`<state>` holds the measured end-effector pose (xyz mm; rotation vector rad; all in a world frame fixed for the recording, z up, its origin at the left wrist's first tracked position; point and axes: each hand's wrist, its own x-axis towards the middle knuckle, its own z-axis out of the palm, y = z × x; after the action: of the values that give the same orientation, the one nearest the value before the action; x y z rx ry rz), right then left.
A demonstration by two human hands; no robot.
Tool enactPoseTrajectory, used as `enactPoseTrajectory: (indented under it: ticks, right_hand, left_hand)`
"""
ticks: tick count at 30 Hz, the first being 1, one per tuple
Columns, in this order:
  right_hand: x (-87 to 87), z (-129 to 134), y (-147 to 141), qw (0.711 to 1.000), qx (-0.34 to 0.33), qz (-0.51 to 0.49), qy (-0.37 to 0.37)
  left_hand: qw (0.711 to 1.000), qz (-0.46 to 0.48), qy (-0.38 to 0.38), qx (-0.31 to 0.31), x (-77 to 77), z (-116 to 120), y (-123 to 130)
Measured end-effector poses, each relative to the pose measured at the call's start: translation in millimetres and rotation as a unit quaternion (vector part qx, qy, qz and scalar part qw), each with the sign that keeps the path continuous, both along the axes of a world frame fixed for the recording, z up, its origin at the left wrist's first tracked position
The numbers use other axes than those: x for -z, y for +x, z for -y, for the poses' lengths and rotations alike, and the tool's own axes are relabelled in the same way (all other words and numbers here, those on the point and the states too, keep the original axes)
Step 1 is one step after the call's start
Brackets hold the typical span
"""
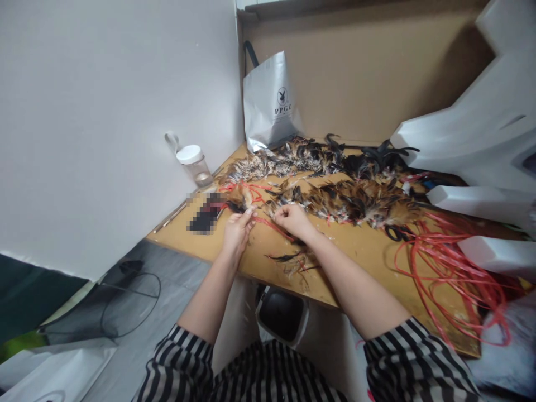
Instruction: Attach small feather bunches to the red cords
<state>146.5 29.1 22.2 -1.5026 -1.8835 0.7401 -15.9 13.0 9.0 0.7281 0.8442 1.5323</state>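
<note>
My left hand (238,230) is closed in a pinch at the base of a small bunch of brown and black feathers (238,196), above the left part of the table. Just to its right, my right hand (295,220) has its fingers pressed together at the near edge of a long row of brown feathers (355,202). What those fingers hold is too small to make out. A strand of red plastic string (272,224) runs between and below the two hands. Loose dark feather scraps (295,261) lie near the table's front edge.
Behind lies another feather row (288,159), with a silver bag (270,103) beyond it. A lidded jar (195,163) stands by the left wall; a blurred-out phone-like object (203,218) lies nearby. Red string (452,273) is heaped at right beside white foam pieces (469,201). Below sits a black bin (281,314).
</note>
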Motion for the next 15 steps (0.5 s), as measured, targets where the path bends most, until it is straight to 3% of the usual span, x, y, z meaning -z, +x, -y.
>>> enactPoseTrajectory:
  ticks: [5,8,12,15]
  right_hand:
    - [-7.0,10.6,-4.9,0.984,-0.016,0.178,-0.018]
    - [-7.4,11.7,-5.3,0.979,0.001,0.203,-0.034]
    - [-1.4,4.3,-1.8,0.999,0.003,0.038,-0.037]
    - [2.0,-1.0,-0.9,0.981,0.034,-0.164,-0.097]
  left_hand:
    - [0.999,0.048,0.017,0.000,3.4,-3.5,-1.4]
    - [0.998,0.065,0.023,0.008,4.2,-3.5,-4.8]
    - [0.993,0.104,0.040,0.041,3.4,-0.5,-9.2]
    - [0.988,0.125,0.040,0.077,2.6,2.5,-11.2]
